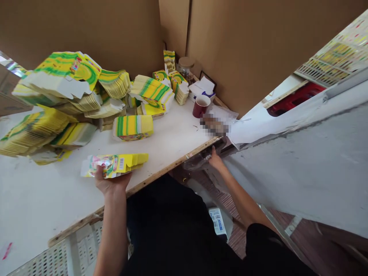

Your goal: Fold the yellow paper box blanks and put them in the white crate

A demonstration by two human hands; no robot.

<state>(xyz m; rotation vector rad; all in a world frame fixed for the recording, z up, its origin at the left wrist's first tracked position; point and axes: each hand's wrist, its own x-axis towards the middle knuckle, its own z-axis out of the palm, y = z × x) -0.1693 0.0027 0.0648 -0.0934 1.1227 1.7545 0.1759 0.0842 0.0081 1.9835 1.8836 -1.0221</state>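
Many cartons (133,126) lay bundled on the worktop (172,142), apparently left to do; the left hand (113,183) clamped one batch (126,163) near its edge; the right hand (215,160), well apart, was at a bag (195,162), grip unclear.

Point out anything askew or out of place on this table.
The carton stacks at left look askew, heaped at clashing angles. The red mug seems out of place near packaging, and a pink streak stands out against the white tabletop, lower left.
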